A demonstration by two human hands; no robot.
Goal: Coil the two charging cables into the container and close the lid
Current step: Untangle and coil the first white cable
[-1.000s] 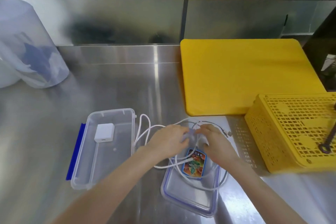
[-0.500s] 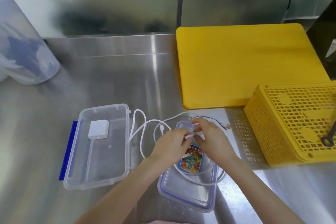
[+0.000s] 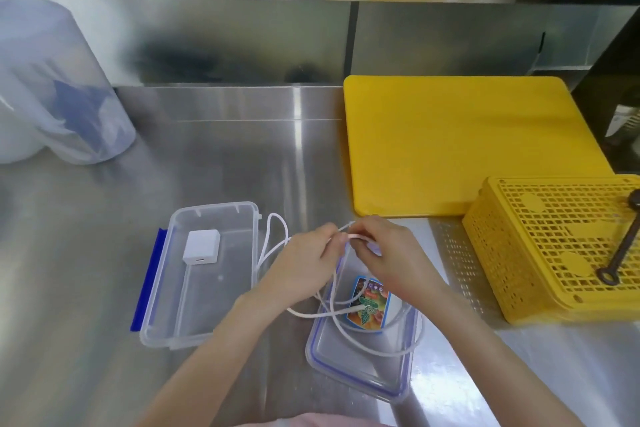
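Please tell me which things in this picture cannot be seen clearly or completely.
- Cable: in the head view the hands, left and right, cover its middle, so one cable or two cannot be told.
- Lid: its far end is under the hands.
- Basket: cut off by the right edge.
- Label: print too small to read.
- Charger: its port is too small to identify.

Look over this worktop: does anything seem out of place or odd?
Yes. A dark metal tool lies on the upturned yellow basket, unrelated to the job. White cable sprawls loose across the lid, none yet in the container.
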